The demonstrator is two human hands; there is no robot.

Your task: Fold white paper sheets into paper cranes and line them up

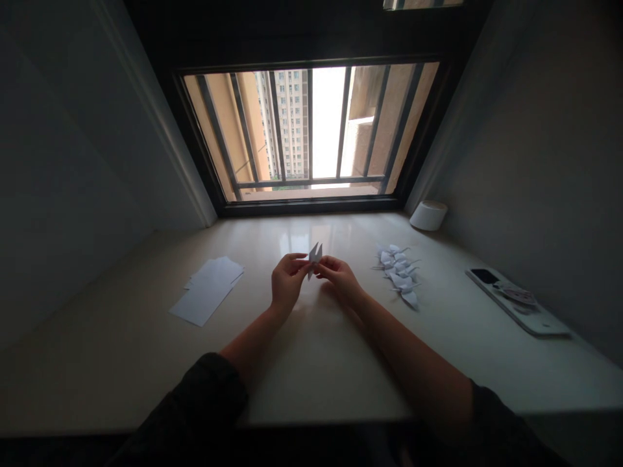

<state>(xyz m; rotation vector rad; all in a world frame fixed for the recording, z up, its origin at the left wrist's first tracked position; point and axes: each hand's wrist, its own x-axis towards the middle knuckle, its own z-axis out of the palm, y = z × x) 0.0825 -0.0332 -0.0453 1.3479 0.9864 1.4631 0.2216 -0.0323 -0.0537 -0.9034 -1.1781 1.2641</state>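
Folded paper over pale ledge; barred window; dim walls, perhaps grey.

On the counter, paper sheets lie left of the folded paper between left hand and right hand, paper cranes and farther out a phone right, the window behind.

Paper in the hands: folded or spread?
Folded. The paper shows two narrow points rising side by side, pinched between the left hand and right hand; exact creases can't be made out.
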